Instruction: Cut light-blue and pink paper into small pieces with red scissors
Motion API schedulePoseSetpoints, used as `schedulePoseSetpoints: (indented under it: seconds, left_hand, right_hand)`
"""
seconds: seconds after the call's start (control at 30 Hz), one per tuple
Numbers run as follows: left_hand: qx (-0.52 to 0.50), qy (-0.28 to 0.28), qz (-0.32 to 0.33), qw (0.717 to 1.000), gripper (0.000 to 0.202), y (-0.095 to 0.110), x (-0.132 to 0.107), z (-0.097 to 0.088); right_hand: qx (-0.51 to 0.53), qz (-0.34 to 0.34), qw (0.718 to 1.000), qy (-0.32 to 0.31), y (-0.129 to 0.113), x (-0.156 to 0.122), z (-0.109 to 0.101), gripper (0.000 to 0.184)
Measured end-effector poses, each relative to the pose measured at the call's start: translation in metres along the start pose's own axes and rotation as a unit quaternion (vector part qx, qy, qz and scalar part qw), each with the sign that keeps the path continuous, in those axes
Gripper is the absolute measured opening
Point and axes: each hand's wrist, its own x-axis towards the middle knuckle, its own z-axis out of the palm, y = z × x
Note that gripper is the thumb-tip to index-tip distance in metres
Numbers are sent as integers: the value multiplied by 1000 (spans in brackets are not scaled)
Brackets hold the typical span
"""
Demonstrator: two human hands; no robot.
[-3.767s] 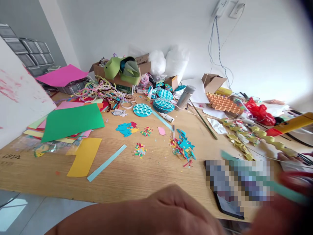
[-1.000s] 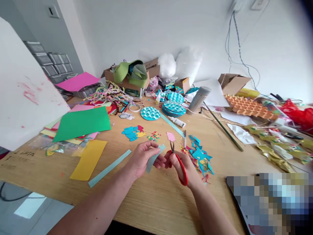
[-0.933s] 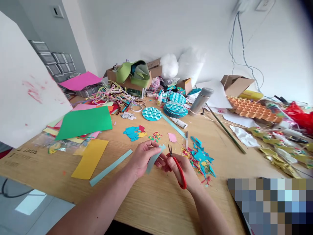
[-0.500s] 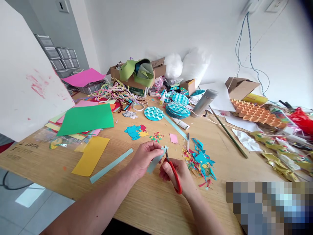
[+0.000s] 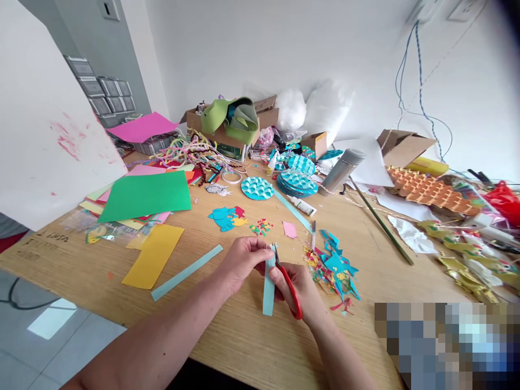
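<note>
Pinched between the fingers of my left hand [image 5: 246, 262] is a light blue paper strip [image 5: 268, 295], which hangs down toward me. My right hand [image 5: 298, 281] grips red-handled scissors [image 5: 291, 292], their blades beside the strip's upper end. Whether the blades touch the paper I cannot tell. To the left another light blue strip [image 5: 187, 272] lies flat on the table. Beyond my hands are blue fish cutouts [image 5: 223, 218], a yellow cutout [image 5: 240, 221], small confetti-like scraps [image 5: 260, 226] and a pink paper piece [image 5: 290, 229]. Blue paper offcuts [image 5: 339, 264] lie to the right of the scissors.
Green paper [image 5: 146, 196] and yellow paper [image 5: 153, 257] are at the left. Farther back stand blue patterned discs [image 5: 298, 184], a glue bottle [image 5: 303, 206], a grey cylinder [image 5: 343, 170] and a cardboard box [image 5: 223, 135]. A stick [image 5: 382, 222] lies at the right.
The strip in my left hand has turned from slanting down-left to hanging nearly straight down, and now passes in front of my right fingers. Both hands stay in nearly the same place.
</note>
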Motion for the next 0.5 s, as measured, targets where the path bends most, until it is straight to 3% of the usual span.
schedulePoseSetpoints:
  seconds: [0.5]
  left_hand:
    - [-2,4,5,1000,20,1,0,0]
  right_hand:
    - [-26,0,1000,-1,3,-2,-3,61]
